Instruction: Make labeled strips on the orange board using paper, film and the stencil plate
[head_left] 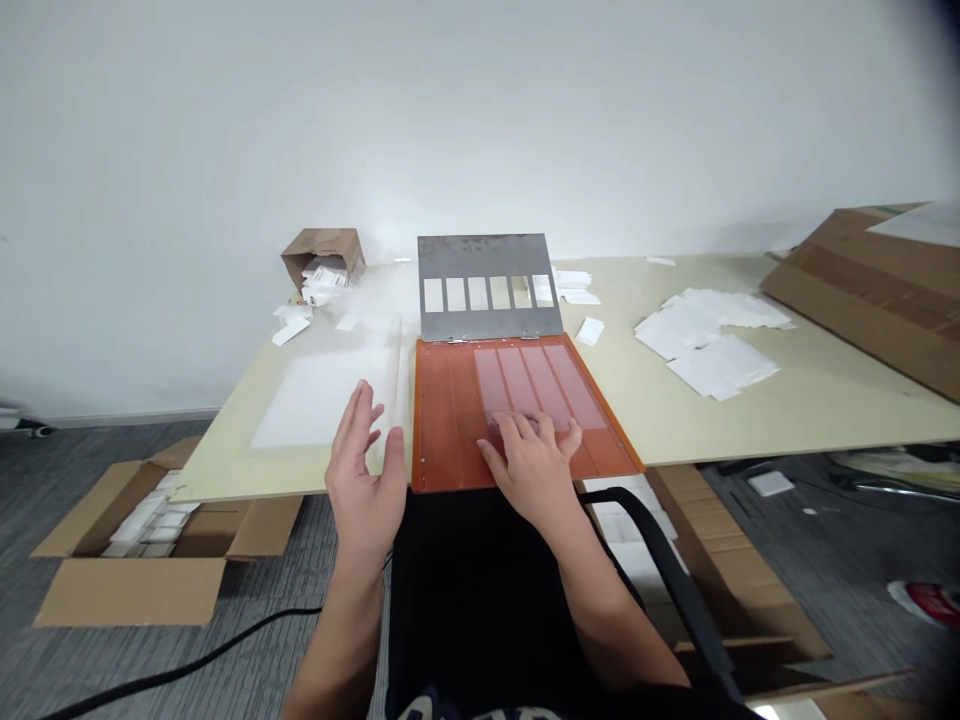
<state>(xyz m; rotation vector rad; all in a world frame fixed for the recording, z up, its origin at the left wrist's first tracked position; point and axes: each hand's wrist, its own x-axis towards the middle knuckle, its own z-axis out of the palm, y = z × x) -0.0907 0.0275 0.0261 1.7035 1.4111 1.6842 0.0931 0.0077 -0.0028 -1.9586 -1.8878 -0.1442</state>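
Observation:
An orange board (448, 420) lies at the table's front edge, with a grey metal plate (480, 257) hinged at its back and raised. A row of several rectangular windows runs across the plate. On the board's right part several pale translucent strips (517, 380) lie side by side. My right hand (534, 465) rests over the lower ends of the strips, fingers spread and partly covering them. Left of the board, my left hand (367, 490) is held up with thumb and fingers apart, holding nothing.
On the pale table (750, 425) are a small carton (322, 242) of white pieces, a translucent sheet (315, 400), white flat papers (712, 345) and a large cardboard box (870, 290). Open boxes stand on the floor at left (135, 590) and right (727, 560). A black chair arm (660, 560) curves beside my right forearm.

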